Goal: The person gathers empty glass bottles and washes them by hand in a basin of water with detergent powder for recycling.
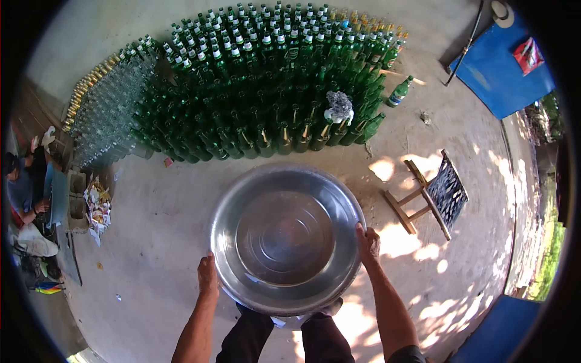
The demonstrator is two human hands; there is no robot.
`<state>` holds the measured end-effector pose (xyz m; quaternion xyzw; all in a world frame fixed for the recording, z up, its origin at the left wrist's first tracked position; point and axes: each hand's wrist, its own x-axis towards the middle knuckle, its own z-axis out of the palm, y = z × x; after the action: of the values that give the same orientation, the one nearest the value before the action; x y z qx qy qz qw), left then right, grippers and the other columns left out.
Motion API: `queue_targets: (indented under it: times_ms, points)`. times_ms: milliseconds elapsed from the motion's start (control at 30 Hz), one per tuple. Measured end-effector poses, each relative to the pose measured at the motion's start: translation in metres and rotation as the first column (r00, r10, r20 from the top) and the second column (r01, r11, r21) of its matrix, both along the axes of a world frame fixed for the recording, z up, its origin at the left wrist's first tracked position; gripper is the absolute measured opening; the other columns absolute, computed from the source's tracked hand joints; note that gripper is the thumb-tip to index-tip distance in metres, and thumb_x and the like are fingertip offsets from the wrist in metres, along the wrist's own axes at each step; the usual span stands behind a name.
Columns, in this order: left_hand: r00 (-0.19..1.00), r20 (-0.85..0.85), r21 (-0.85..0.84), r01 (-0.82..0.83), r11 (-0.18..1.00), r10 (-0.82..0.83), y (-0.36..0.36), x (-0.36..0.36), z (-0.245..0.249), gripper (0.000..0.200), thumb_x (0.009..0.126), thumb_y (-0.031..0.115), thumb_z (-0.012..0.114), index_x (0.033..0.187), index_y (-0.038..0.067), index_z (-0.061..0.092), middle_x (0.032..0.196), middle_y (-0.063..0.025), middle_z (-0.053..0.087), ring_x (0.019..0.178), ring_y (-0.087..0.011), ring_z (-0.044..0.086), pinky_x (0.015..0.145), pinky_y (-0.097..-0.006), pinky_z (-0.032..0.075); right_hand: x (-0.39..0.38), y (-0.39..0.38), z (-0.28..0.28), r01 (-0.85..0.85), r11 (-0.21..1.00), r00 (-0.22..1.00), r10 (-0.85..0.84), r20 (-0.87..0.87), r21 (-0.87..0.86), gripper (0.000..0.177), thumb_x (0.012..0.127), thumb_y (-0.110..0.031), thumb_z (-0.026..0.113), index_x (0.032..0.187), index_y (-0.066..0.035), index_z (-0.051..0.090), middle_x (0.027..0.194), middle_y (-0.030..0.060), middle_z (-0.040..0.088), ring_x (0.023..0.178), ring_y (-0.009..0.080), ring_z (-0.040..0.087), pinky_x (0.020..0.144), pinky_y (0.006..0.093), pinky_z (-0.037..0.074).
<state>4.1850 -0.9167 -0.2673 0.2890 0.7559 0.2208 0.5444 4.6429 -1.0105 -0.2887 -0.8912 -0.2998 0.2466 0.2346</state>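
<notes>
A wide, shiny metal basin (pixel 284 239) is held out in front of my legs, with its open side facing up. Inside, the bottom has ring marks and a small pale scrap near the front wall. My left hand (pixel 207 275) grips the rim at the left, its fingers partly hidden by the basin. On the opposite side, my right hand (pixel 368 244) is closed on the rim, thumb on top. Beyond the basin stand many rows of green glass bottles (pixel 242 97), some with white labels or gold necks.
Clear glass bottles (pixel 115 106) stand at the left of the green ones. A small wooden stool (pixel 426 196) lies tipped at the right. One green bottle (pixel 399 92) stands apart. A seated person (pixel 27 193) is at far left, near concrete blocks (pixel 76 199) and paper scraps (pixel 97 206).
</notes>
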Motion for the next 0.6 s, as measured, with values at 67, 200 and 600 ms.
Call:
queue_targets:
  times_ms: [67,200,600]
  points:
    - [0.996,0.07,-0.012,-0.047,0.999,0.048,-0.012,-0.001,0.009,0.07,0.088,0.058,0.06,0.128,0.002,0.049,0.112,-0.015,0.058,0.106,-0.0251,0.056,0.084,-0.0412,0.047,0.001,-0.01,0.005,-0.03,0.999,0.999,0.03,0.026,0.033,0.061,0.091,-0.055,0.054,0.086,0.005,0.063,0.074,0.0246,0.065,0.072,0.0366,0.065,0.069,0.0475,0.048]
    - [0.959,0.235,-0.162,-0.12,0.979,0.156,-0.046,-0.007,0.024,0.066,0.091,0.052,0.059,0.133,0.004,0.043,0.109,-0.016,0.06,0.105,-0.0311,0.061,0.084,-0.049,0.051,-0.001,-0.053,-0.003,0.132,0.99,0.973,-0.119,-0.199,0.05,0.068,0.088,-0.06,0.057,0.111,0.004,0.063,0.088,0.0222,0.07,0.088,0.0315,0.067,0.079,0.0409,0.05]
    - [0.982,0.188,-0.362,0.09,0.928,-0.022,-0.164,-0.067,0.069,0.047,0.089,0.027,0.061,0.122,-0.005,0.05,0.092,-0.0204,0.065,0.074,-0.0306,0.071,0.062,-0.0419,0.06,-0.09,-0.208,0.042,0.062,0.944,0.956,-0.149,-0.251,-0.325,0.059,0.084,-0.041,0.061,0.123,0.003,0.058,0.101,0.0183,0.071,0.105,0.0342,0.064,0.092,0.0413,0.048]
